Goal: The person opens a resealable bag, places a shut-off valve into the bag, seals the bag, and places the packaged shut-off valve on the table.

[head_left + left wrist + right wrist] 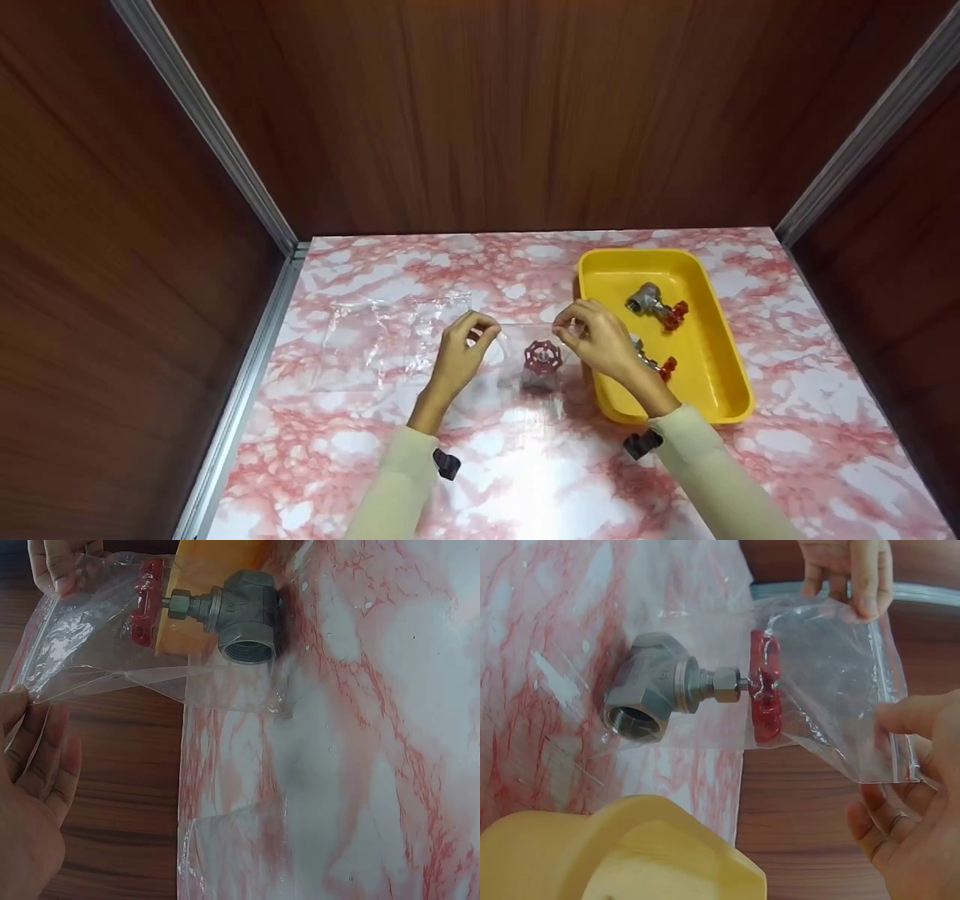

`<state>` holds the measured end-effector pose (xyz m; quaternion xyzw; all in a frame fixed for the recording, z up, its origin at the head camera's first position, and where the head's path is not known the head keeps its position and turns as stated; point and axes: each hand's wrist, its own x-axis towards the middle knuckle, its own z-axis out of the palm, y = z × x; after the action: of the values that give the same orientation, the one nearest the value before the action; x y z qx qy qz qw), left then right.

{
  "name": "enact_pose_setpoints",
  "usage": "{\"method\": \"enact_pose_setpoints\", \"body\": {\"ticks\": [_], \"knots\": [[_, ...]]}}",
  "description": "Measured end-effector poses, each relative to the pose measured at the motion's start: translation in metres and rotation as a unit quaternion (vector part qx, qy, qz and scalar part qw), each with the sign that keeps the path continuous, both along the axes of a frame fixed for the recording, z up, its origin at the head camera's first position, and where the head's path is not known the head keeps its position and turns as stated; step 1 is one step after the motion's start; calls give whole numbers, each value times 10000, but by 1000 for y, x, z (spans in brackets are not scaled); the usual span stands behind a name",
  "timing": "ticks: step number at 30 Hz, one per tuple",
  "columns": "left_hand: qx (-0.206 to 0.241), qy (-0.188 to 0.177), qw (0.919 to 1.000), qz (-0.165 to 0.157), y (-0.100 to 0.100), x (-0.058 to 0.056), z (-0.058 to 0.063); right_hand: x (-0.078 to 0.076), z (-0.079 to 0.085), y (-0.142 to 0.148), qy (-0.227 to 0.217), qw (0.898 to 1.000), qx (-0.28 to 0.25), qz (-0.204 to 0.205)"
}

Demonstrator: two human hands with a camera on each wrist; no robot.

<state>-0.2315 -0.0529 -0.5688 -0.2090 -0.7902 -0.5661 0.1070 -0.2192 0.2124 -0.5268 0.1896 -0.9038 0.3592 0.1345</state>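
Valve [656, 684] is sitting inside a clear bag [832, 664], below the fingertips, stem axis running approx. upright w/ red wheel [766, 701] up; R hand [604, 341] is lying nearer than L hand [456, 352]. Both are pinching the bag's top edge, nr. opp. corners. Base is prob. resting on the marbled table [277, 457], unclear thru plastic. Yellow tray [701, 360] is standing just R; wood walls [480, 112] are enclosing.

Your left sleeve [391, 484] and right sleeve [716, 472] are plain, pale cream, ending at the wrist. A small, angular black block [448, 465] projects from your left cuff [417, 444], a matching block [640, 445] from your right cuff [679, 427].
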Motion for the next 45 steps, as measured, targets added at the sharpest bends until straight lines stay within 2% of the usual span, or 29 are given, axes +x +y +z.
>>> {"method": "enact_pose_setpoints", "body": {"ticks": [3,7,19,27,32,39,45], "knots": [[41,-19,10000,4,1,0,0,-1,0,0,197,9998,19,47],[49,-47,10000,33,1,0,1,0,0,-1,226,9997,49,-18],[34,-12,10000,40,0,1,-2,6,-4,8,-218,9995,-118,-178],[9,-10,10000,-19,-1,1,-1,5,-4,12,82,9999,-68,-9],[-18,31,10000,20,-2,0,0,4,-4,11,187,9998,-40,-47],[-12,109,9999,85,-2,0,0,5,-6,11,-54,9994,-214,-265],[9,126,9999,81,0,0,1,7,-10,17,-175,9988,-358,-276]]}}
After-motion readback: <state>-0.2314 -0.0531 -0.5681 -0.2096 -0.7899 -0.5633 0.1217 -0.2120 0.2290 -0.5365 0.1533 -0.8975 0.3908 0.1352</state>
